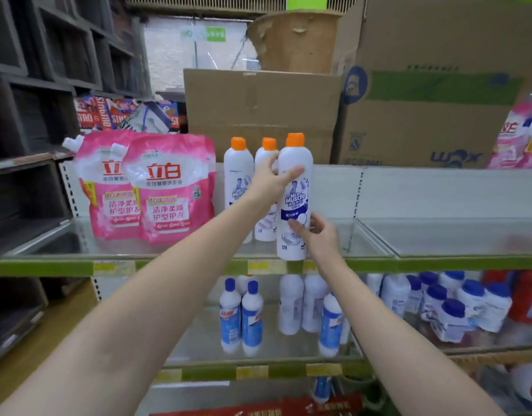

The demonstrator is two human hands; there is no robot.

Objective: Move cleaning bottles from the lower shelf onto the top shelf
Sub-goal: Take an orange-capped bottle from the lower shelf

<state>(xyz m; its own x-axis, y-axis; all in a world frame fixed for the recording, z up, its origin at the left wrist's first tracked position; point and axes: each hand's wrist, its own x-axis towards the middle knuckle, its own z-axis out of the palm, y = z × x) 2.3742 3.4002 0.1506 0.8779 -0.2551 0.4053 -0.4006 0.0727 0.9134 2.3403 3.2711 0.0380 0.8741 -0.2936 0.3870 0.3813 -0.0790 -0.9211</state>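
Both hands on one white, orange-capped bottle (295, 199), upright at the front edge of the top shelf (438, 262). Left hand (273, 178) wrapped around its upper body, grip grasping the bottle with thumb across the front. Right hand (318, 232) low on the right side, grip likewise on the bottle, thumb over the lower label. Label reading "Mr Muscle" in white on dark blue, with smaller Chinese characters too blurred to read. Just behind and to the left, two more orange-capped bottles (238, 187) with the same brand name, standing on the same shelf. Further left, two pink refill pouches (171, 190) printed with the red characters "立白" and more Chinese text. Behind, brown cardboard boxes (423, 121). On the lower shelf (258, 372), white bottles with blue caps (230, 313) and blue labels, upright, writing unreadable.
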